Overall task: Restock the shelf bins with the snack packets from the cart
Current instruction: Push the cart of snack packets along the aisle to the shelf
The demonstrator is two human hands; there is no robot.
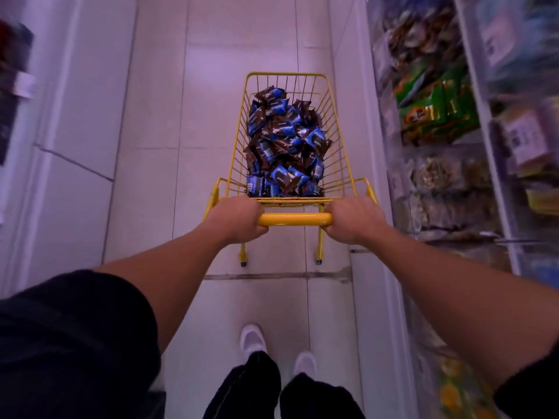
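A small yellow wire cart (pixel 340 133) stands in the aisle straight ahead of me. Its basket is heaped with several blue and brown snack packets (pixel 284 146). My left hand (pixel 237 219) grips the left end of the yellow handle bar (pixel 295 219), and my right hand (pixel 354 217) grips the right end. Both sets of fingers curl under the bar and are hidden. Shelf bins (pixel 435 113) on the right hold green, brown and other packets, blurred by motion.
A white shelf unit (pixel 69 116) lines the left side of the aisle. The tiled floor (pixel 230 49) runs on past the cart. My white shoes (pixel 252 338) show below, behind the cart's wheels. The right shelving edge runs close beside the cart.
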